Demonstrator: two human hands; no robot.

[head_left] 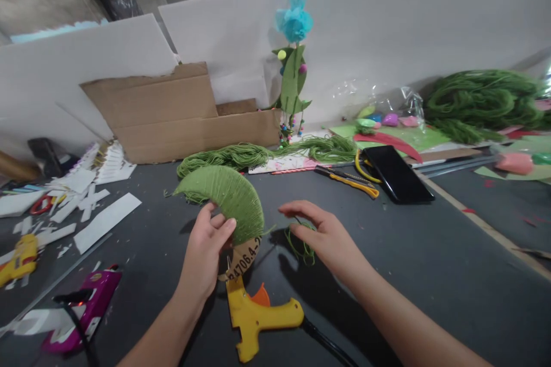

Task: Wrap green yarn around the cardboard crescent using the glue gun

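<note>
Yellow glue gun, at six o'clock. Left hand, seven o'clock: thumb and fingers clamped on green thread-wrapped crescent, eight o'clock (lower end bare, printed cardboard). Right hand, five o'clock: fingers curled at loose green thread; pinched or merely draped, cannot tell. Utility knife and black phone, three o'clock. Green yarn, nine. Brown cardboard sheet, ten. Blue flower, twelve.

Green crescent, finely lined; brown end, black-lettered; yellow glue gun, orange trigger; blue flower; dark-grey tabletop
</note>
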